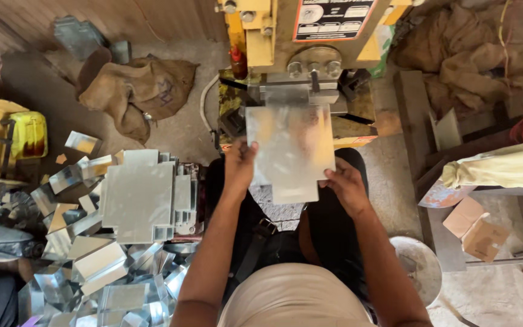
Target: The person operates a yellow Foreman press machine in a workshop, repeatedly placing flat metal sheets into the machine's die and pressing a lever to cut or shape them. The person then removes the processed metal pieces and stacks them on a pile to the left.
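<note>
A flat, notched sheet-metal blank (290, 148) is held level in front of a yellow press machine (286, 42), its far edge under the machine's steel die (301, 92). My left hand (239, 166) grips the blank's left near edge, thumb on top. At the right near corner, beside the cut-out notch, my right hand (347, 186) pinches the blank. A stack of matching flat metal blanks (140, 197) lies to my left.
Several bent shiny metal offcuts (98, 266) are heaped at lower left. A yellow container (28, 134) sits far left, burlap sacks (140, 88) behind. A white bucket (419, 266) and a wooden frame with cardboard pieces (476, 230) stand to my right.
</note>
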